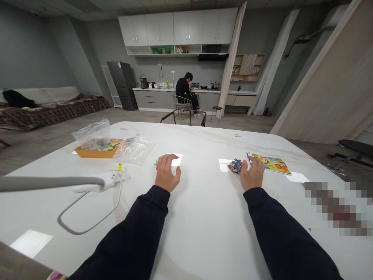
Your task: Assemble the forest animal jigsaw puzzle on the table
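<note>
On the white table (201, 217), my left hand (168, 173) rests with its fingers apart and bent, beside a few small colourful pieces (157, 163) that it partly hides. My right hand (253, 173) is also spread, its thumb beside a small heap of puzzle pieces (235, 166). Nothing shows in its grasp. Behind and to the right of that hand lies a colourful picture sheet (274, 163). An orange box (96, 153) holding more pieces stands at the left, partly covered by clear plastic bags (135, 149).
A grey lamp arm (52, 182) with a white base (107, 180) and looping cable (87, 230) occupies the left side. A blurred object (338, 210) lies at the right edge. Beyond the table, a person (183, 88) sits near the kitchen counter.
</note>
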The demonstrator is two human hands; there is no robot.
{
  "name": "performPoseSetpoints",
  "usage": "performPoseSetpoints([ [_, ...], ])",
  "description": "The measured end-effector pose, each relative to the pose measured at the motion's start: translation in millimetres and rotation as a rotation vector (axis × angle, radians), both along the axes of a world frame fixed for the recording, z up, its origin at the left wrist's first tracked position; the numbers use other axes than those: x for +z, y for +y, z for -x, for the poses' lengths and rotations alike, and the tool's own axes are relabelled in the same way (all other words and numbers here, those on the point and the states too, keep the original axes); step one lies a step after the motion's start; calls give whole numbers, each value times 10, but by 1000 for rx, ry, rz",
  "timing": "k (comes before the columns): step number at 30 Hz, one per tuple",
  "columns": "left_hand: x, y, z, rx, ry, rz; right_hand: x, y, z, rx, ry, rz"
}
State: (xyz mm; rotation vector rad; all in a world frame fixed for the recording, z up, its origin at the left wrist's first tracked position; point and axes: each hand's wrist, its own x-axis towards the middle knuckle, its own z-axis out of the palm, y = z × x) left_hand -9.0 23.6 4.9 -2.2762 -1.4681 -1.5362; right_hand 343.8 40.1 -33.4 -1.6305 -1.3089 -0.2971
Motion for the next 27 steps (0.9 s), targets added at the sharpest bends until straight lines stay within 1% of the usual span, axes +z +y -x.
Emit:
performPoseSetpoints([
  [2, -36, 126, 273, 172, 59, 12, 90, -102, 80, 23, -114, -148],
  [3, -65, 181, 389, 235, 76, 37, 136, -174, 135, 41, -167, -195],
  [5, -130, 270, 574, 294, 109, 101, 221, -369, 272, 102, -258, -222],
  [7, -182, 325, 700, 286, 137, 165, 292, -622, 427, 210, -315, -209],
  [9, -211, 353, 778, 253, 149, 200, 346, -892, 573, 355, -297, -168],
  [11, -220, 364, 822, 218, 147, 192, 387, -1118, 682, 499, -203, -58],
  [13, -216, 368, 845, 179, 138, 159, 417, -1250, 734, 565, -83, 100],
  [15, -208, 368, 857, 147, 119, 146, 431, -1279, 732, 566, 3, 204],
  [16, -204, 367, 859, 141, 108, 151, 431, -1263, 718, 554, 29, 230],
  [19, -195, 360, 862, 165, 67, 192, 408, -1171, 667, 521, 70, 270],
  [22, -186, 356, 871, 171, 28, 223, 370, -1112, 649, 524, 86, 318],
  [25, -145, 357, 886, 160, 3, 216, 343, -1102, 661, 531, 90, 356],
  [27, -84, 336, 868, 156, -7, 186, 326, -1100, 670, 532, 89, 370],
])
